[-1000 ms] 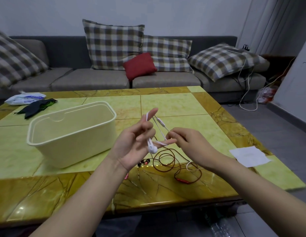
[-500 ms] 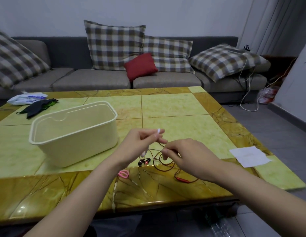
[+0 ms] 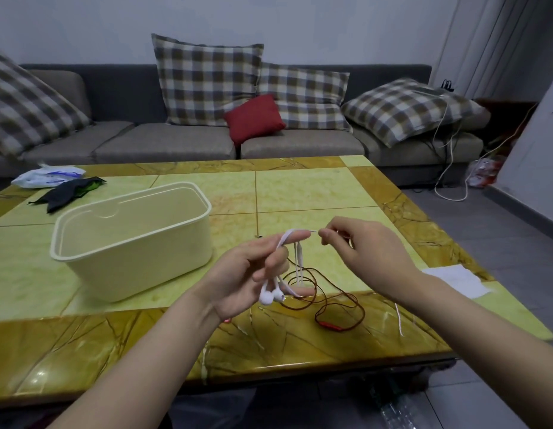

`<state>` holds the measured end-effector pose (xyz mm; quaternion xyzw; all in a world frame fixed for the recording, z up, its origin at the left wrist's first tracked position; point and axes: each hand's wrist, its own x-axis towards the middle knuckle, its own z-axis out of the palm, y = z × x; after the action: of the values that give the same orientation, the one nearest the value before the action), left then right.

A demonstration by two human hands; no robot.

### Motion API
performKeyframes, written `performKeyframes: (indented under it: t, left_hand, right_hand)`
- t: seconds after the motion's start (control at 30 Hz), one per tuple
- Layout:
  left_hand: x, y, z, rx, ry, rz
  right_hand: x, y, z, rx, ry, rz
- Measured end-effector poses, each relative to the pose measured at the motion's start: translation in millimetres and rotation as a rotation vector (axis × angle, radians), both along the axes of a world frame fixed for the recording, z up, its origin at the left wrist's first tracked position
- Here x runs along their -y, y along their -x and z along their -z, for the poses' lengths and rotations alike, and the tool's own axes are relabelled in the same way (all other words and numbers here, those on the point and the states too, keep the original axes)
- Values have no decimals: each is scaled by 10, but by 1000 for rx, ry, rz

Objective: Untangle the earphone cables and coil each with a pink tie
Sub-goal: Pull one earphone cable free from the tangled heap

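My left hand [image 3: 250,274] holds the white earphone cable [image 3: 284,241] looped over its fingers, with the two white earbuds [image 3: 272,295] dangling below the palm. To its right, my right hand [image 3: 361,252] pinches the same white cable at the fingertips, just beside my left index finger. Under both hands, the red earphone cable [image 3: 330,301] lies in loose loops on the table, its inline remote [image 3: 330,326] nearest me. A sliver of a pink tie [image 3: 227,320] peeks out below my left wrist. A white cable end [image 3: 399,320] hangs by my right forearm.
A cream plastic bin [image 3: 132,239] stands open on the yellow-green tiled table [image 3: 315,187], left of my hands. A white paper [image 3: 454,280] lies at the right edge. A black cloth [image 3: 67,193] and a plastic bag [image 3: 46,176] sit far left. A grey sofa with cushions is behind.
Both hands have risen from the table with the white cable. The loops now sit over my left fingers and the earbuds hang free, while my right hand has moved right and up.
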<state>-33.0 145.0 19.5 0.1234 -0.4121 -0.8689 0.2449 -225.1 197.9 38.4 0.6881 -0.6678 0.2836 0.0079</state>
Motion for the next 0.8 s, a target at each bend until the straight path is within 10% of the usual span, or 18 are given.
performKeyframes:
  t: [0.33, 0.6, 0.8]
  left_hand:
    - [40, 135, -211, -231, -192, -376]
    - [48, 93, -49, 531, 730, -437]
    - [-24, 95, 36, 700, 773, -219]
  right_hand:
    - [-109, -260, 291, 37, -175, -87]
    - [-219, -318, 158, -87, -159, -190]
    - [-123, -168, -30, -135, -122, -104]
